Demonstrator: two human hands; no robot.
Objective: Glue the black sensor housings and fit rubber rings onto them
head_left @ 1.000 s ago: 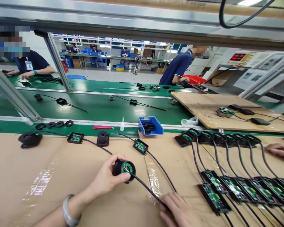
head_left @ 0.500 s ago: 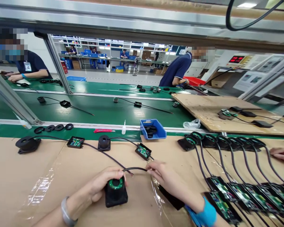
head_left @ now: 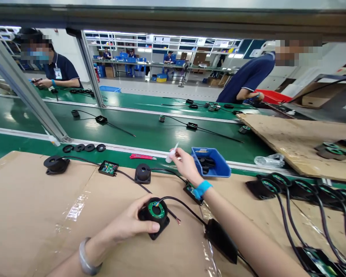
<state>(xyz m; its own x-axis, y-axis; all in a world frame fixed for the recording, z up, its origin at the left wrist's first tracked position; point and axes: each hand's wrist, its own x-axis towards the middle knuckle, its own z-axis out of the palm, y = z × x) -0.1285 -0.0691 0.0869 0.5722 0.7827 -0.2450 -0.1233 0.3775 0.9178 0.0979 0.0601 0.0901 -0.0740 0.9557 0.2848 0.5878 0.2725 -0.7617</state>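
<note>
Left hand (head_left: 132, 220) grips a black housing (head_left: 159, 214); right hand (head_left: 187, 166) pinches a white bottle (head_left: 170, 157).

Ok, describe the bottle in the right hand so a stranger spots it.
Find the blue bin at the far edge of the cardboard. Left of it, the right hand holds a small white bottle. Its thin spout sets it apart from the flat red knife.

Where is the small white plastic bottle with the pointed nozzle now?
In the head view, the bottle is tilted in the grip of the right hand, between the red utility knife at left and the blue plastic bin at right.
</note>
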